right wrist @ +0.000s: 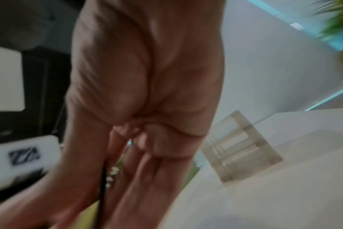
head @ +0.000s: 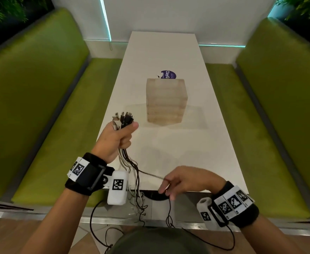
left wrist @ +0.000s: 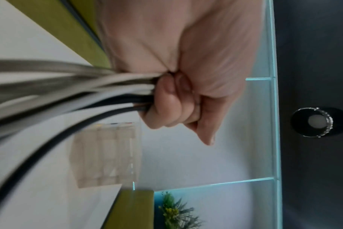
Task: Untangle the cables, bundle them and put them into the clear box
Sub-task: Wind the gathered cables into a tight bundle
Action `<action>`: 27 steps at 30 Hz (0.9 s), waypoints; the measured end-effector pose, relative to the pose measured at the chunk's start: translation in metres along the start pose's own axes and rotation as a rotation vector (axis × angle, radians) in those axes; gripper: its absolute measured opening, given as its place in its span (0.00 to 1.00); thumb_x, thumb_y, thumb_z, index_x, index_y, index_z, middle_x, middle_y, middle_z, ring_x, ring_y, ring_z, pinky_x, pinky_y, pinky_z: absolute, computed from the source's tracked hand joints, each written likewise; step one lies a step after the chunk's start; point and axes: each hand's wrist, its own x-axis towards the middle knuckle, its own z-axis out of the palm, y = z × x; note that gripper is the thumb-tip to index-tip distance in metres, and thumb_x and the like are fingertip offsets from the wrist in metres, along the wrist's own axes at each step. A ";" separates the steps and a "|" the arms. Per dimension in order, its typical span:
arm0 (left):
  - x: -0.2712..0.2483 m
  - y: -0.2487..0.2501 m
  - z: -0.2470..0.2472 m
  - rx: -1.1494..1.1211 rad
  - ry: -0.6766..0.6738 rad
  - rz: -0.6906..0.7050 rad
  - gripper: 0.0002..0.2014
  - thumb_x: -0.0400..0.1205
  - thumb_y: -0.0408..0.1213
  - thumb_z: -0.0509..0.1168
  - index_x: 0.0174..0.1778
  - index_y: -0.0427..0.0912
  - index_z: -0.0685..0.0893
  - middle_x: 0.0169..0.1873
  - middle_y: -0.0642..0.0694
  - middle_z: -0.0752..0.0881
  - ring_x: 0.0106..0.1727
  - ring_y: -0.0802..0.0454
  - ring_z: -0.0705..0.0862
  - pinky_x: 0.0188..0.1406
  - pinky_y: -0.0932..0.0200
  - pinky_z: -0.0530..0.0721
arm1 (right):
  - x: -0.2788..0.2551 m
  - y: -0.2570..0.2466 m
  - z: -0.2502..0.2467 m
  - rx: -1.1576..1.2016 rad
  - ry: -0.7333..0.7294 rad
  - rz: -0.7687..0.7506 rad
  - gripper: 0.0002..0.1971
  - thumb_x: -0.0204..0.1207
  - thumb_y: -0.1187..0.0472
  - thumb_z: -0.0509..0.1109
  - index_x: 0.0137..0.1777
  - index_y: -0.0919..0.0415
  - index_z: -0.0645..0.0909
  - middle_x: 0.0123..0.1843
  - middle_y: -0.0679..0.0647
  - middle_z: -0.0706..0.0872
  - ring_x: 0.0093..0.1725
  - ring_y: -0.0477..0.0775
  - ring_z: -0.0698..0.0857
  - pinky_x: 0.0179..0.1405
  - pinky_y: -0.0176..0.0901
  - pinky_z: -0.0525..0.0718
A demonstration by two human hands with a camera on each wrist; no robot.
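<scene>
My left hand [head: 125,133] is raised over the near left edge of the table and grips a bunch of grey and black cables [head: 130,167] in a fist. Their plugs [head: 123,118] stick up above the fist, and the loose ends dangle below the table edge. The left wrist view shows the fist [left wrist: 166,99] closed round the cables [left wrist: 84,88]. My right hand [head: 166,186], near the table's front edge, pinches one dark cable [head: 151,175] that runs taut from the bunch and then hangs down. The clear box [head: 166,101] stands upright mid-table, beyond both hands.
The white table [head: 196,143] is long and narrow, with a purple sticker [head: 168,74] behind the box. Green benches [head: 40,107] flank it on both sides. A white wall closes the far end. Thin black device cords [head: 93,226] hang from my wrists below.
</scene>
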 end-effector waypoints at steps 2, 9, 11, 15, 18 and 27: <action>0.001 0.008 0.009 -0.022 -0.039 0.039 0.21 0.79 0.34 0.69 0.29 0.49 0.63 0.21 0.56 0.57 0.19 0.60 0.54 0.15 0.67 0.55 | 0.005 0.002 0.004 -0.135 -0.049 0.108 0.28 0.71 0.64 0.75 0.71 0.48 0.76 0.66 0.53 0.85 0.62 0.44 0.85 0.68 0.47 0.79; 0.014 0.036 0.048 -0.132 -0.227 0.126 0.29 0.72 0.64 0.69 0.50 0.39 0.77 0.20 0.57 0.62 0.18 0.62 0.56 0.17 0.66 0.53 | 0.003 -0.041 -0.050 -0.035 0.421 -0.019 0.35 0.78 0.55 0.70 0.82 0.52 0.58 0.79 0.48 0.70 0.72 0.46 0.75 0.72 0.41 0.74; 0.022 0.045 0.060 -0.214 -0.233 0.062 0.40 0.69 0.78 0.52 0.58 0.45 0.75 0.20 0.54 0.63 0.20 0.59 0.55 0.19 0.62 0.51 | 0.002 -0.064 -0.067 0.116 0.649 -0.156 0.29 0.77 0.55 0.70 0.77 0.56 0.67 0.72 0.48 0.77 0.68 0.45 0.78 0.68 0.40 0.77; 0.043 0.059 0.083 -0.209 -0.119 0.021 0.47 0.70 0.78 0.30 0.81 0.57 0.59 0.34 0.46 0.74 0.27 0.51 0.53 0.27 0.56 0.49 | 0.004 -0.103 -0.095 0.215 0.941 -0.337 0.21 0.73 0.53 0.75 0.63 0.58 0.80 0.59 0.47 0.86 0.58 0.45 0.85 0.60 0.39 0.81; 0.054 0.070 0.097 -0.139 -0.066 0.060 0.43 0.72 0.76 0.29 0.83 0.62 0.48 0.33 0.45 0.76 0.24 0.55 0.57 0.28 0.57 0.50 | 0.008 -0.119 -0.113 0.238 1.032 -0.383 0.14 0.71 0.60 0.77 0.56 0.59 0.84 0.49 0.44 0.87 0.42 0.38 0.83 0.53 0.37 0.79; 0.050 0.135 0.130 0.093 -0.089 0.214 0.45 0.82 0.61 0.21 0.13 0.70 0.81 0.38 0.43 0.73 0.25 0.56 0.61 0.30 0.55 0.51 | -0.003 -0.167 -0.150 0.378 1.040 -0.553 0.09 0.71 0.76 0.72 0.50 0.73 0.79 0.35 0.61 0.83 0.24 0.53 0.82 0.26 0.46 0.83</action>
